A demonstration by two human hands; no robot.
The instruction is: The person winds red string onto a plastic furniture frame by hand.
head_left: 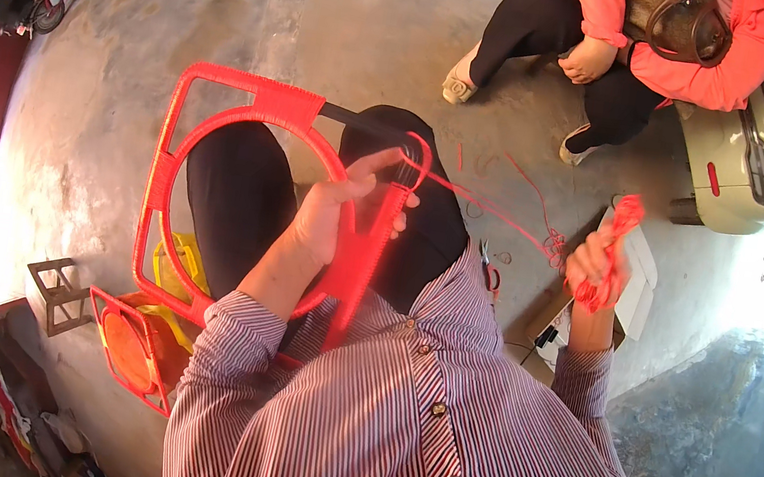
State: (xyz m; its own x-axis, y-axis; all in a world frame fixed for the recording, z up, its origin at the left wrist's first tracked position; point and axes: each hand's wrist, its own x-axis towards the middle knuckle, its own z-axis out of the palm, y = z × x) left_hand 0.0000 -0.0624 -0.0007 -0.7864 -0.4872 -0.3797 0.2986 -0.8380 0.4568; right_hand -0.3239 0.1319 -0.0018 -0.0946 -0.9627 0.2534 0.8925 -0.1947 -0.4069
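Observation:
A squarish frame with a ring inside [288, 106], mostly wrapped in red cord, rests over my lap. My left hand [325, 213] is closed around its right side, with the index finger stretched toward a dark, unwrapped stretch of bar [369, 123]. A red cord [484, 206] loops round the bar at that corner and runs off to the right. Held up at the right, my right hand [595, 268] grips a bunched hank of red cord [627, 216]. Part of the hank is hidden by the fingers.
Scissors [491, 275] and loose cord scraps [552, 248] lie on the floor, near an open white box [631, 283]. A person in a pink top [707, 81] sits opposite, beside a vehicle [752, 173]. At lower left are a red-framed orange piece [128, 344] and a brown stand [61, 296].

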